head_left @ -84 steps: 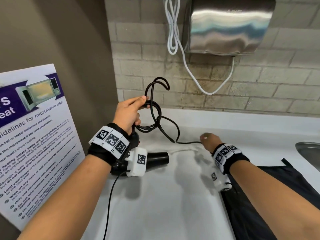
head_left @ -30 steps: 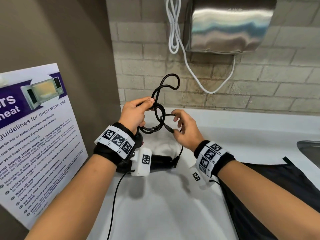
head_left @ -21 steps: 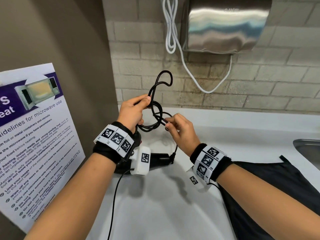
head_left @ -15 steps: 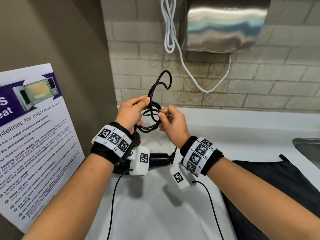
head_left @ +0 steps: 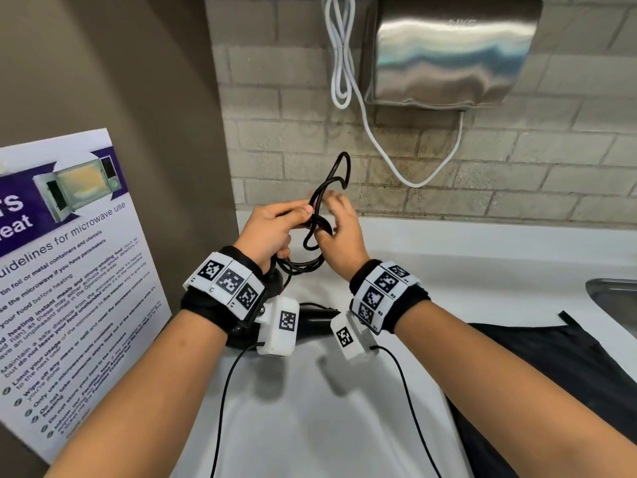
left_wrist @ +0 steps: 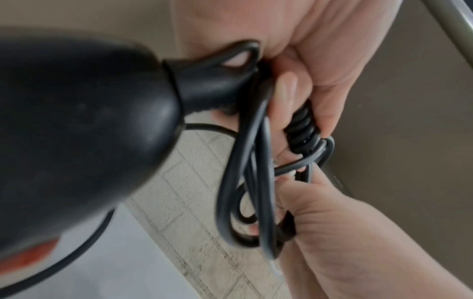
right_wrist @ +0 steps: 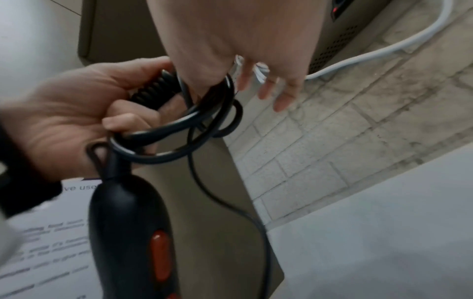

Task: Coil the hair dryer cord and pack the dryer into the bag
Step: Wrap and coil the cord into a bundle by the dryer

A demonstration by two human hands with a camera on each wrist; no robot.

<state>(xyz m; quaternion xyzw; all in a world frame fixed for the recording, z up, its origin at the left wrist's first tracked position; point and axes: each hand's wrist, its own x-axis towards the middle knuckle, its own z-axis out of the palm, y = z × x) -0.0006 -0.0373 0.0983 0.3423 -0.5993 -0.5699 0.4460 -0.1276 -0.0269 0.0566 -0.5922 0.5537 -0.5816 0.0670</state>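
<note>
My left hand (head_left: 296, 219) grips a bundle of black cord loops (head_left: 319, 215) above the white counter (head_left: 310, 419). The black hair dryer (head_left: 315, 320) hangs under that wrist, mostly hidden by the wrist cameras. In the left wrist view its handle (left_wrist: 76, 131) meets the ribbed cord sleeve held in the left fingers (left_wrist: 289, 87). My right hand (head_left: 327, 225) is against the bundle, with thumb and forefinger pinching a strand (right_wrist: 204, 113) and the other fingers (right_wrist: 281, 97) spread. The black bag (head_left: 551, 374) lies flat on the counter at the right.
A steel hand dryer (head_left: 448, 53) with a white cable (head_left: 341, 63) hangs on the brick wall behind. A microwave poster (head_left: 69, 253) leans on the brown panel at the left. A sink rim (head_left: 617, 298) shows at the far right.
My right hand has left the counter, lifted the trailing cord and come left against the bundle in my left hand. The left hand has kept its grip and stayed put.
</note>
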